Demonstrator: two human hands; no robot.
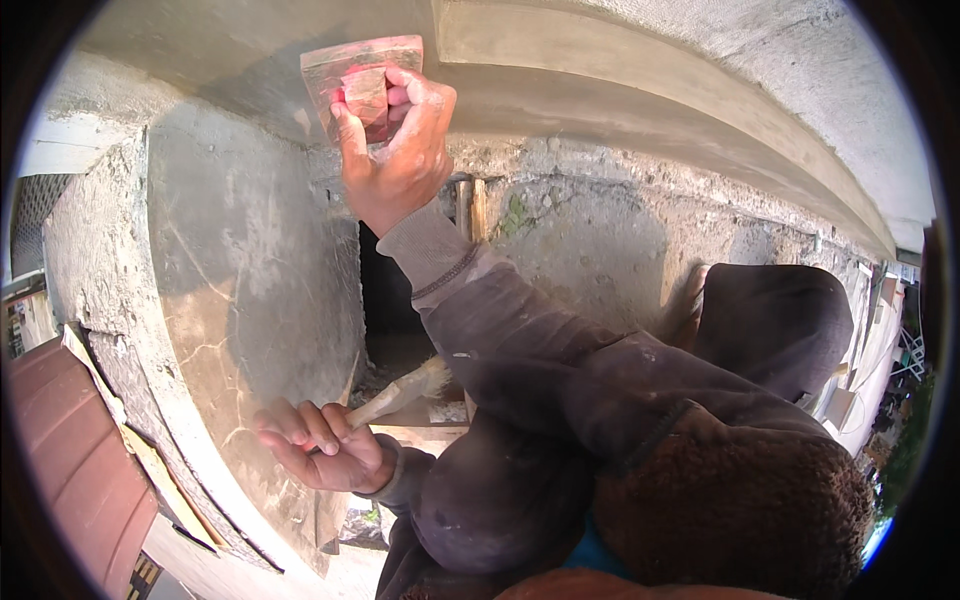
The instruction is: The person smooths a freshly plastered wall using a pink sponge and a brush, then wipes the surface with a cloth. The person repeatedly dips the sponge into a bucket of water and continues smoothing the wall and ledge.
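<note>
Hidden faces, soft blur and edges lost to the dark rim.
The underside of the wooden float [318,72] is turned away against the wall [220,45], and the right hand [405,150] covers part of its grip. The left hand [335,450] blurs at the fingers and hides the handle end of the brush [395,396]; its bristles are smeared, so contact with the dark sleeve [540,340] cannot be told. Shadow swallows the inside of the opening [385,300], partly covered by the forearm. The sleeve also overlaps the dark-clothed knee [775,325]. The rim crops the reddish-brown panel [75,470], and the clutter [910,345] far right is too small to identify.
</note>
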